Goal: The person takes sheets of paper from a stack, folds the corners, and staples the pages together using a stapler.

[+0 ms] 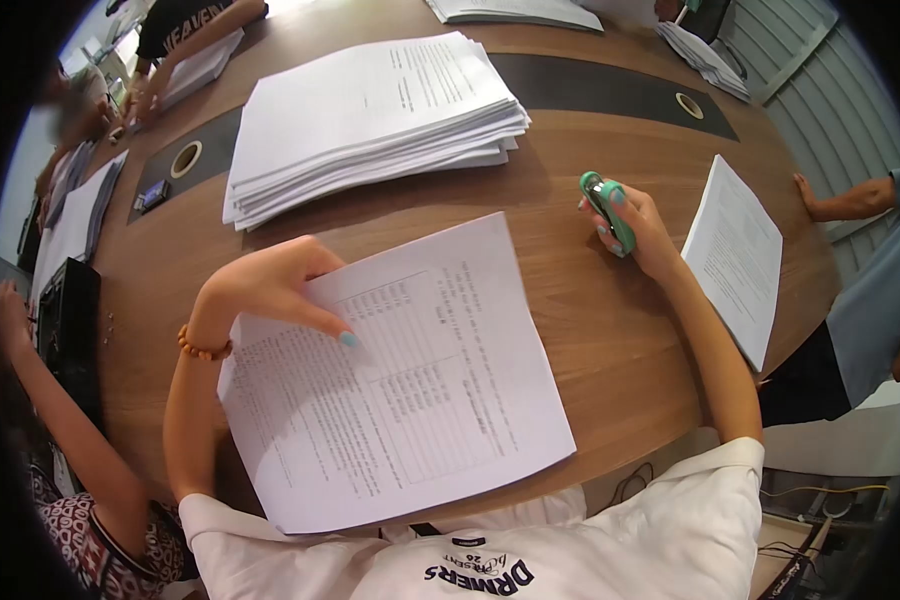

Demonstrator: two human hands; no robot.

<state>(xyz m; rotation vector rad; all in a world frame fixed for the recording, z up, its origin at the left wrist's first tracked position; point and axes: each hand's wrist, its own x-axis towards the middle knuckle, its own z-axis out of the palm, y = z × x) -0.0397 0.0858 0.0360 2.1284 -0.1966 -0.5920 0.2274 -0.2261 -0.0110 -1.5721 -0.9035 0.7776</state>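
Observation:
In the head view, my left hand (pixel 280 287) grips the upper left edge of a printed sheet of paper (pixel 420 400), thumb on top and fingers hidden beneath. The sheet, perhaps several together, tilts over the table's near edge. To the right, my right hand (pixel 638 228) is wrapped round a green stapler (pixel 608 212), held a little above the tabletop and apart from the sheet. Beyond my left hand lies a thick stack of printed papers (pixel 370 120). A smaller stack of printed papers (pixel 735 260) lies beside my right forearm.
The brown wooden table (pixel 570 330) has a dark inlaid strip (pixel 610 95) with round holes. A black tray (pixel 73 330) and more papers (pixel 75 225) are at the left. Other people stand or sit around; one person's hand (pixel 820 203) rests at the right edge.

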